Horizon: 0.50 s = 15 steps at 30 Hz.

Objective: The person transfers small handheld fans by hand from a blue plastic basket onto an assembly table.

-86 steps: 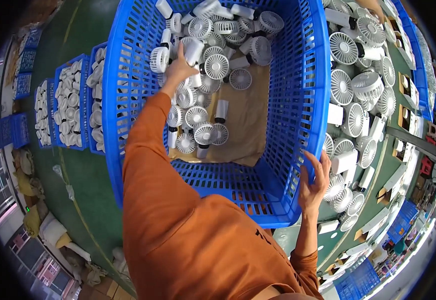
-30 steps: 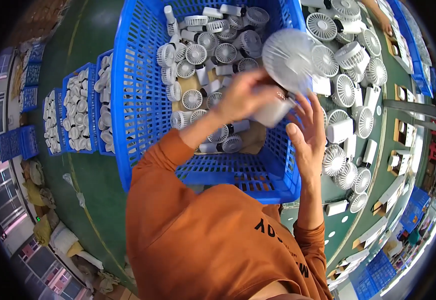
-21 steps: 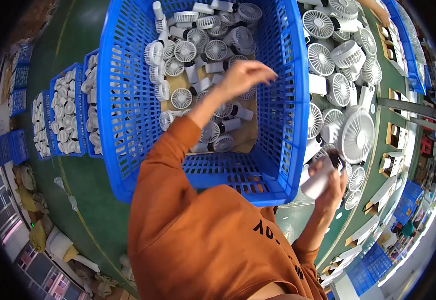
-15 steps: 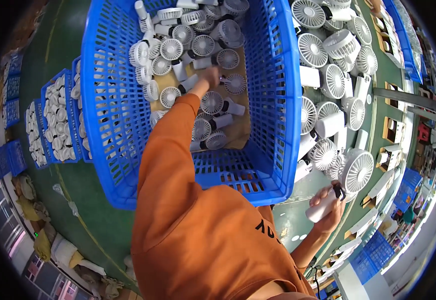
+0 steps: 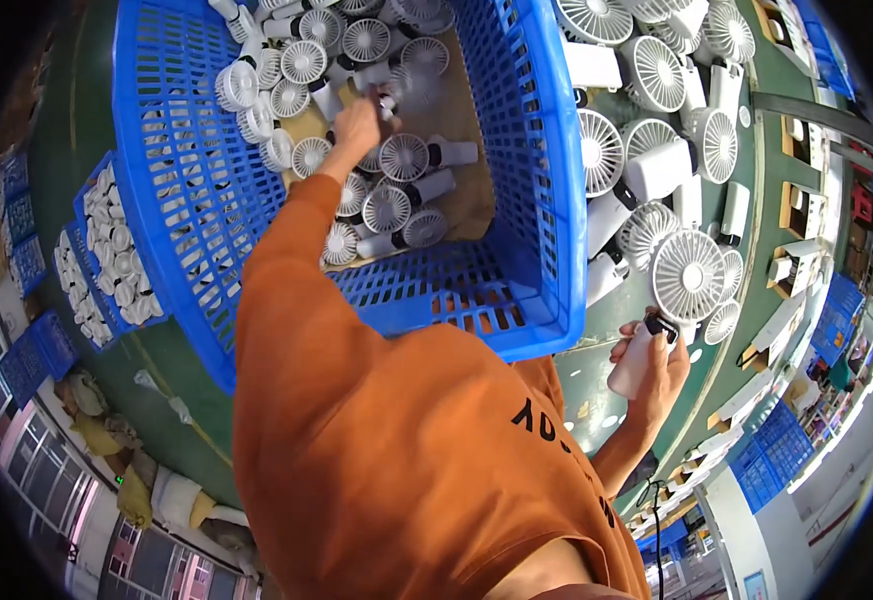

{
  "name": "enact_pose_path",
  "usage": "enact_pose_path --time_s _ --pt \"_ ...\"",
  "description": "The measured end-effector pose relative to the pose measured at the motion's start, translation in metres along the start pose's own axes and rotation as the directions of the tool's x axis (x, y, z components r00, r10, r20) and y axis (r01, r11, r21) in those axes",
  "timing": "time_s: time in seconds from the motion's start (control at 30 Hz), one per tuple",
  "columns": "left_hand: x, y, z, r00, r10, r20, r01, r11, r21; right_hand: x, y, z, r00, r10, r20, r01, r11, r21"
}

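Note:
Inside the big blue crate (image 5: 526,160), my left hand (image 5: 358,125) is closed round the handle end of a white handheld fan, whose round head (image 5: 414,88) is smeared by motion. More white fans (image 5: 403,158) lie about this hand on brown cardboard at the crate's bottom. To the right of the crate, my right hand (image 5: 664,368) grips the white handle of another handheld fan (image 5: 634,362). A black hinge joins that handle to its round head, which points away from me. Its head is close to a pile of similar fans (image 5: 654,75).
The pile of fans lies on a green worktop (image 5: 596,400) along the crate's right side. Farther right stand several open cardboard boxes (image 5: 794,210) in a row. Smaller blue crates of white parts (image 5: 121,250) stand on the left, over the green floor (image 5: 191,430).
The whole view has shifted. My left hand has drawn the fan up off the cardboard, leftward within the crate. The right hand still holds its fan, now more upright.

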<state>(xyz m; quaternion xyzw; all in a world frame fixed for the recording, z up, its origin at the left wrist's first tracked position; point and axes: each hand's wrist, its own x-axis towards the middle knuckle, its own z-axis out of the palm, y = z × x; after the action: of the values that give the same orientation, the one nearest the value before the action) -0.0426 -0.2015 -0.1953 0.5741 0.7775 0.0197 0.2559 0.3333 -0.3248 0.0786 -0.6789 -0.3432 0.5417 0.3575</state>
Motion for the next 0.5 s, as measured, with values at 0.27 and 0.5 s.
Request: enact_pose_path --time_s 0.27,0.5 --pt "-0.036 -0.031 -0.062 0.993 -0.108 0.057 0.061 0.039 -0.997 0.033 -0.009 0.006 0.988 -0.012 0.153 -0.028 0.967 0.252" --pt "-0.076 0.079 -0.158 0.980 0.136 -0.142 -0.125 -0.125 -0.984 0.033 -0.006 0.011 0.977 -0.131 0.166 0.060 0.923 0.379"
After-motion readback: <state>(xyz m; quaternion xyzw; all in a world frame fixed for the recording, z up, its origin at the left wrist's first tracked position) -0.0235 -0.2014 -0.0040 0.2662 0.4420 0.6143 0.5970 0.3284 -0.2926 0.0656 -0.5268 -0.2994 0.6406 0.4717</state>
